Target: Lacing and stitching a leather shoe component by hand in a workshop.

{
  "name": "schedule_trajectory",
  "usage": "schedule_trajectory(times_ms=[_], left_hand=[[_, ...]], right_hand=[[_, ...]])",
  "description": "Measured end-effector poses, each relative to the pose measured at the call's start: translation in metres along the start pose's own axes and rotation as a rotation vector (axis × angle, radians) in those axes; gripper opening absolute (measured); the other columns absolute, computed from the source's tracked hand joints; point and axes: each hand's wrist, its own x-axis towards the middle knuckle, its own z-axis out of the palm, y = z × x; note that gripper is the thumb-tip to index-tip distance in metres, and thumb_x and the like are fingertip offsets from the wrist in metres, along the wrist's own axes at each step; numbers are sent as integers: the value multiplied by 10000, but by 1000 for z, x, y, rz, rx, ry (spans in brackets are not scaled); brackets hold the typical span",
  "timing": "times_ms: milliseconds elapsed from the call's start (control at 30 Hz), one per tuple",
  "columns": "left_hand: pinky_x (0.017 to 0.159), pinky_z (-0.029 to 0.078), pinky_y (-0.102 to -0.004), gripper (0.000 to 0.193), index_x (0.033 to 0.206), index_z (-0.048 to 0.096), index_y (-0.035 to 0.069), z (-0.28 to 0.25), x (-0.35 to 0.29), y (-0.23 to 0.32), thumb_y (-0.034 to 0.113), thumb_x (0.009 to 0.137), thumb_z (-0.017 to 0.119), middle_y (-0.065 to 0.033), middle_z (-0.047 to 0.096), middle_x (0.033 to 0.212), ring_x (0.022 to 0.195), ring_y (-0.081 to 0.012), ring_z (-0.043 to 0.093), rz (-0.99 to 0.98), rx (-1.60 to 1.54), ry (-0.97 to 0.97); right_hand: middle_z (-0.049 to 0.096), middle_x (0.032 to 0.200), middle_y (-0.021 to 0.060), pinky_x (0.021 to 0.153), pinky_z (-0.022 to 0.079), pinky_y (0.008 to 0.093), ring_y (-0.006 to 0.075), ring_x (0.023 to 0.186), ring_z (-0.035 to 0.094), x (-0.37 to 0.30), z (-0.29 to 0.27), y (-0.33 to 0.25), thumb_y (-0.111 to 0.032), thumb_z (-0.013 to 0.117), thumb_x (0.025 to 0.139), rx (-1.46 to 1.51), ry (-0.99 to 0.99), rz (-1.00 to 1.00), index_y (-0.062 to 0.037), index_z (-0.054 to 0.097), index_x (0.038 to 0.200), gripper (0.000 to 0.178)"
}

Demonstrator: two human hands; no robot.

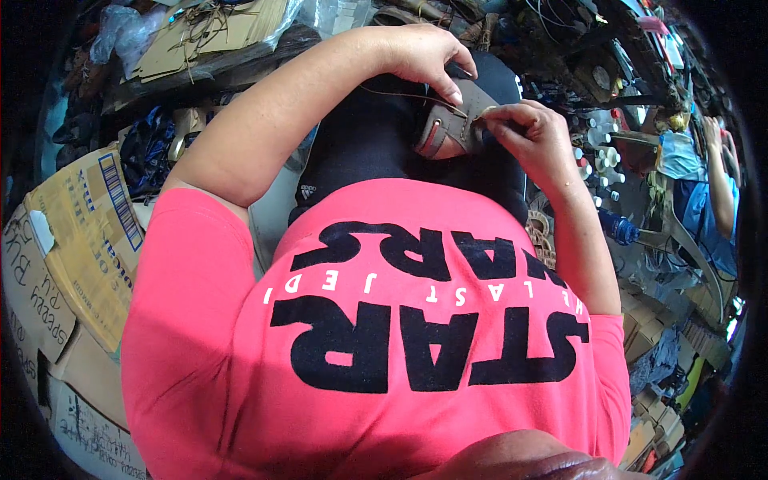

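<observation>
A grey-brown shoe [448, 126] rests on my dark-trousered lap, its orange-brown lace showing near one end. My left hand [422, 58] reaches over from the left, with thumb and forefinger gripping the shoe's far part. From the right comes my right hand [530, 136], its thumb and fingertips pinched at the shoe's side around the end of a thin tan thread. More of that thread [400, 94] stretches leftward from the shoe across my dark trousers. What lies deep between the right fingertips is too small to make out fully.
Marked cardboard boxes [88, 232] stand at the left. Flat card pieces [212, 36] and clear plastic lie at the upper left. Several white-capped bottles [604, 164] stand right of my right hand. At the far right is another person's arm [722, 188], beside blue cloth.
</observation>
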Motion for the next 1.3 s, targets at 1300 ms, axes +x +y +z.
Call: schedule_trajectory(times_ms=[1300], left_hand=[[700, 429, -335, 129, 860, 742, 174, 26, -57, 23, 119, 744, 732, -32, 511, 697, 751, -214, 517, 76, 178, 488]], right_hand=[[522, 834, -2, 782, 456, 228, 117, 810, 534, -1, 28, 45, 159, 547, 735, 423, -33, 54, -123, 726, 1001, 427]])
